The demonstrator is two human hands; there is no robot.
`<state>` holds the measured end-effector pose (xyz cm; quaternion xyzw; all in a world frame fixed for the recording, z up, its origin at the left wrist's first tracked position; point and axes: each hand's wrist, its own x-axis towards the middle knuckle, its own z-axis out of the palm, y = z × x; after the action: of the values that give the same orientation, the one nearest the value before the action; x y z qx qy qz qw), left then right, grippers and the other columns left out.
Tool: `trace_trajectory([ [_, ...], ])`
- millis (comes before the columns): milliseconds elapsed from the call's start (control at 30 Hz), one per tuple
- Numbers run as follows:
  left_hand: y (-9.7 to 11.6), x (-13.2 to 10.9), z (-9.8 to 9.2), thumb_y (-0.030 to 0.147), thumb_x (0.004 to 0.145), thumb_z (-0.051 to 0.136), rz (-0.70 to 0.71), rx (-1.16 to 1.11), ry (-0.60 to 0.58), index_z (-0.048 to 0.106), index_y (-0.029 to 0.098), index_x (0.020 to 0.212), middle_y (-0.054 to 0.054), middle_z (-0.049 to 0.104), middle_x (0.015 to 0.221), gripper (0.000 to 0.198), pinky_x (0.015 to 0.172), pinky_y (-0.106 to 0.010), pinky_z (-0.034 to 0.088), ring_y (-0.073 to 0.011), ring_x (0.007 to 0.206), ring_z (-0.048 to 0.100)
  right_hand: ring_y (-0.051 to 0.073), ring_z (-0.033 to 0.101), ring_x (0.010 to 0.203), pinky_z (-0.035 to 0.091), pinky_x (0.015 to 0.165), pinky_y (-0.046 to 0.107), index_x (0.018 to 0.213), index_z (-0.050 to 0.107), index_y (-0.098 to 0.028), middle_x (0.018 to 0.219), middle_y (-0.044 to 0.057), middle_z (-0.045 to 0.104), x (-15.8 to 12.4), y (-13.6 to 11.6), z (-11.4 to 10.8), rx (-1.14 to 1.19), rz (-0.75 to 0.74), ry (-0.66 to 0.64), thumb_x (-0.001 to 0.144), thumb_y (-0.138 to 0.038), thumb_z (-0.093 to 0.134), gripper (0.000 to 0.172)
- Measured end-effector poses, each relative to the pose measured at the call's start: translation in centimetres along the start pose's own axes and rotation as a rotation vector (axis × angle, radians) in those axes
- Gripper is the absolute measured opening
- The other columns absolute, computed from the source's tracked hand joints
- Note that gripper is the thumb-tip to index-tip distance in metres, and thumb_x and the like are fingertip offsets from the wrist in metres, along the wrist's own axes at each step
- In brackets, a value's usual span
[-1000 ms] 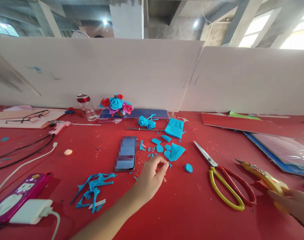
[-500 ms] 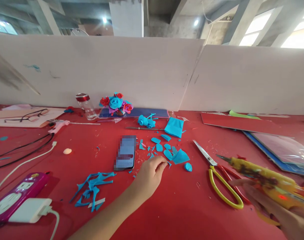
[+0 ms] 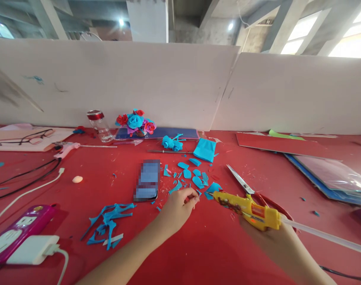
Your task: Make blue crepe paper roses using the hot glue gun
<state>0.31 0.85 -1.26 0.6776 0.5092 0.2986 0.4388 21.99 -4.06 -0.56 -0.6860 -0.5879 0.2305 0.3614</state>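
Observation:
My left hand (image 3: 180,206) is over the middle of the red table, its thumb and fingertips pinched together. A small blue bit shows by the fingertips, but I cannot tell whether it is held. My right hand (image 3: 267,237) grips a yellow hot glue gun (image 3: 239,204), its nozzle pointing left, close to the left fingertips. Behind the nozzle lies a larger blue paper piece (image 3: 215,187), partly covered. Blue cut petals (image 3: 197,182) are scattered beyond both hands. Scissors (image 3: 240,179) lie partly open behind the gun, their handles mostly hidden.
A phone (image 3: 147,180) and blue scraps (image 3: 110,221) lie left of my hands. Further back are blue paper roses (image 3: 172,143), folded blue paper (image 3: 204,149), a flower arrangement (image 3: 135,122) and a glass bottle (image 3: 101,126). A power strip (image 3: 20,229) is at left, plastic-covered sheets (image 3: 331,178) at right.
My right hand has swung the glue gun leftward from the right side, bringing its nozzle near the left fingertips and over the scissor handles. The left hand stays nearly still, pinched.

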Motion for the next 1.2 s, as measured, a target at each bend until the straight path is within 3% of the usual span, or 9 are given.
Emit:
trace_trajectory([
  [100,0.1,-0.1,-0.1,0.030,0.080,0.043,0.004,0.014,-0.011,0.057,0.021,0.072,0.003,0.051,0.063,0.019,0.050,-0.021,0.028,-0.0114,0.054,0.041,0.010,0.030,0.041,0.025,0.037,0.025,0.051,0.036,-0.023,0.045,-0.004,0.033,0.1,-0.7,0.0,-0.038,0.038,-0.067,0.060,-0.032,0.055,0.023],
  [667,0.3,-0.3,-0.2,0.030,0.082,0.042,0.036,0.082,0.017,0.059,0.021,0.074,0.003,0.049,0.061,0.021,0.048,-0.021,0.027,-0.0112,0.051,0.037,0.009,0.026,0.038,0.020,0.036,0.026,0.045,0.032,-0.025,0.040,-0.005,0.031,0.3,-2.3,0.2,-0.054,0.107,0.022,0.050,-0.032,0.052,0.022],
  [867,0.3,-0.3,-0.1,0.024,0.082,0.041,0.089,0.158,0.042,0.058,0.022,0.073,0.004,0.047,0.058,0.019,0.050,-0.021,0.028,-0.0120,0.053,0.040,0.010,0.025,0.041,0.022,0.037,0.026,0.049,0.031,-0.025,0.044,-0.005,0.029,-0.1,-2.1,0.5,-0.053,0.029,0.002,0.053,-0.030,0.052,0.022],
  [1200,0.1,-0.4,-0.1,0.022,0.084,0.041,0.138,0.215,0.052,0.055,0.021,0.073,0.005,0.040,0.057,0.018,0.050,-0.021,0.025,-0.0105,0.050,0.033,0.010,0.033,0.039,0.028,0.035,0.023,0.057,0.040,-0.024,0.045,-0.005,0.038,0.1,-0.8,0.0,-0.042,0.046,0.031,0.055,-0.030,0.057,0.018],
])
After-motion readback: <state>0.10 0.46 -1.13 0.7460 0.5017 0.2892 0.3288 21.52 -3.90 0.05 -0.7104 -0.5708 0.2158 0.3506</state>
